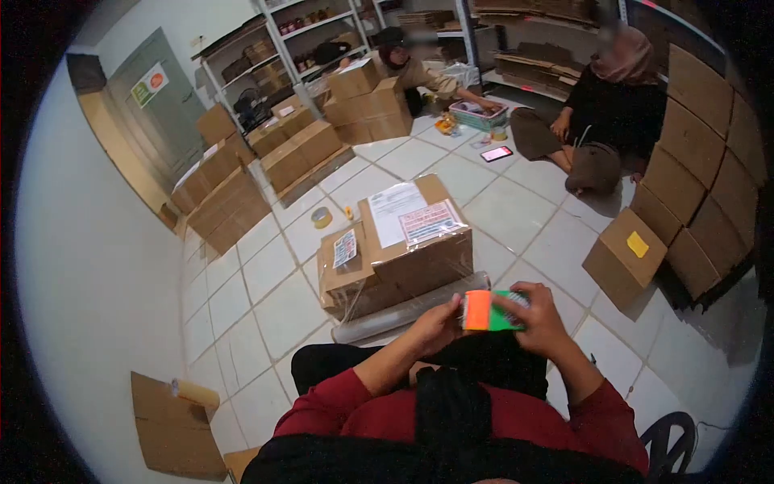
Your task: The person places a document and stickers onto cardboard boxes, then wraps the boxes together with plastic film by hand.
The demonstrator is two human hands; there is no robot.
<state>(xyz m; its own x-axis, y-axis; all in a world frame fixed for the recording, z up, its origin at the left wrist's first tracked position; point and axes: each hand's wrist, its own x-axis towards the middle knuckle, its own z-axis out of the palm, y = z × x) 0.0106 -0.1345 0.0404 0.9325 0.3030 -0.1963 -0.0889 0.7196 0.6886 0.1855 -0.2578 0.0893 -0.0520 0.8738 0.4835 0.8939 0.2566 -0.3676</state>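
Between my two hands is a small orange and green pad (477, 310), held above my lap. My left hand (438, 324) grips its orange end, thumb along the edge. My right hand (538, 319) has its fingers around the green end. Just beyond them on the tiled floor stands a cardboard box (423, 266) wrapped in clear plastic, with a white paper sheet (393, 211) and printed labels on top. A roll of clear wrap (411, 310) lies along the box's near side.
Tape (322, 217) lies left of the box. Taped cartons (302, 153) stand at the back left, stacked boxes (693, 161) at the right. Two people sit on the floor at the back, near a basket (481, 119) and a phone (497, 153). Flattened cardboard (173, 431) lies lower left.
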